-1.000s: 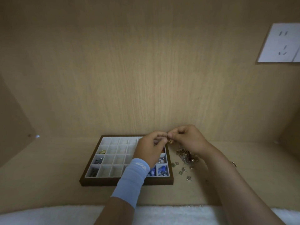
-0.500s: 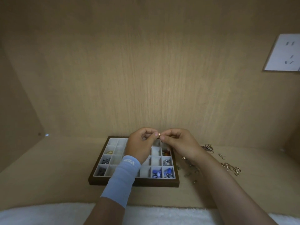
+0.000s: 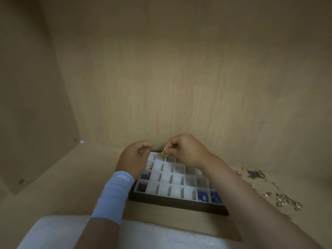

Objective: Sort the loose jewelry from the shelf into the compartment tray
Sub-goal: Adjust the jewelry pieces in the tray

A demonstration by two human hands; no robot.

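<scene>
Head view, only one given. R hand (image 3: 186, 151) is over the far end of the compartment tray (image 3: 179, 203), thumb & forefinger pinched together on a small gold piece (image 3: 163, 152). The piece hangs just above the far row of cells, left of centre, not touching the dividers as far as can be seen.

L hand (image 3: 134, 157) is just beside it on the left, over the tray's far-left corner. Its fingers are curled, w/ thumb & fingertips close together. Can't tell if anything is between them. The two hands are near each other but apart. The L forearm wears a light blue wrist sleeve (image 3: 115, 193).

The tray has a dark brown frame w/ white cells and sits on the wood shelf (image 3: 71, 186), near the back wall (image 3: 179, 87). Blue pieces (image 3: 203, 197) fill two cells at the near-right end, partly hidden by the R forearm. Dark pieces (image 3: 142, 187) lie in the near-left corner cell & the cell behind it. A pale gold bit (image 3: 148, 167) shows next to the L hand, left column.

Loose jewelry (image 3: 287, 201) lies scattered on the shelf to the right of the tray, well apart from both hands, w/ a 2nd cluster (image 3: 255, 174) farther back. Pieces are too small to tell by type.

A white fluffy cloth (image 3: 152, 236) lies along the near edge, under the forearms.
</scene>
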